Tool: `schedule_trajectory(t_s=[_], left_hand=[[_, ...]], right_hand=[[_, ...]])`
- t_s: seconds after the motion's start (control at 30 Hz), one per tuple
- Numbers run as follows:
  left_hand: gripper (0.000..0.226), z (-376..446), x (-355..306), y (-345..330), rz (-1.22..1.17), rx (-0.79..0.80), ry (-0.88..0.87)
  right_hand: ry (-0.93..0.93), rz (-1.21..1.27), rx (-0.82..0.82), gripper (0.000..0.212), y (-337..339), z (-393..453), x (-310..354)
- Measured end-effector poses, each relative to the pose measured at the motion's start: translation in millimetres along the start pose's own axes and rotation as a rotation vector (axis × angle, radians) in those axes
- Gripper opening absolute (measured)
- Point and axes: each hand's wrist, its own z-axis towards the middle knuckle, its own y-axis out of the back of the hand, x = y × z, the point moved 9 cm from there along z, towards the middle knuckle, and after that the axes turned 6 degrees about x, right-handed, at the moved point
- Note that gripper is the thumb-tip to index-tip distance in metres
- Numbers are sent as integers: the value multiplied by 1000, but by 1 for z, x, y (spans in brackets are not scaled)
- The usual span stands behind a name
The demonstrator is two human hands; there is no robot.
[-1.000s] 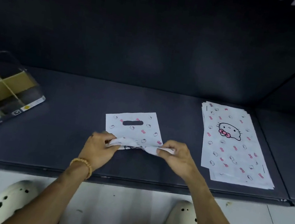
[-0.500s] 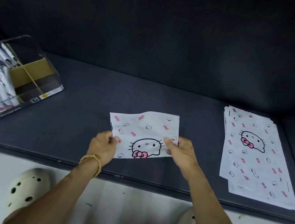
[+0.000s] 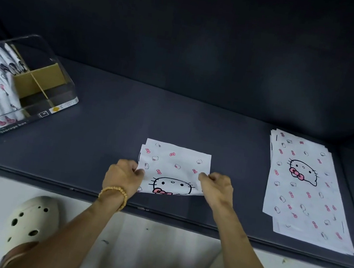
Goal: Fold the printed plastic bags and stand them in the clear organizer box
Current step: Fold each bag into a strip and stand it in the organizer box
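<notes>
A white printed plastic bag [image 3: 173, 167], folded in half with a cat face and pink bows showing, lies on the dark surface near its front edge. My left hand [image 3: 123, 177] pinches the bag's left edge. My right hand [image 3: 216, 188] pinches its right edge. A stack of flat unfolded printed bags [image 3: 304, 190] lies to the right. The clear organizer box [image 3: 63, 97] stands at the far left and holds several folded bags upright, next to a brown cardboard divider [image 3: 40, 80].
The dark padded surface [image 3: 196, 118] has a raised dark back wall behind it. Its front edge runs just below my hands. White floor and cream clogs [image 3: 29, 222] show below.
The bag's near half was lifted and folded over the handle end, so the cat face now shows on top. The bag now lies flatter, and both hands still grip its side edges.
</notes>
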Motion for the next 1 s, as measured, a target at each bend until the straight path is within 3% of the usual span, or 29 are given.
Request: schedule_trajectory(t_s=[0.1, 0.27, 0.4, 0.67, 0.73, 0.87, 1.0], left_hand=[[46, -4, -4, -1, 97, -31, 0], [33, 2, -9, -2, 177, -55, -9], [29, 8, -12, -4, 235, -82, -46], [31, 6, -30, -2, 376, -217, -191], [37, 3, -42, -5, 412, -236, -334], [71, -6, -63, -51, 638, 63, -733], [56, -12, -57, -64, 648, 123, -762]], right_hand=[[77, -120, -38, 47, 1, -3, 5], [88, -245, -132, 23, 6, -4, -1], [80, -258, -147, 21, 7, 1, -5], [70, -193, -137, 21, 6, 6, -12], [69, -187, -147, 22, 7, 5, -12], [67, -171, -144, 21, 7, 4, -11], [49, -62, -133, 17, 11, 2, -14]])
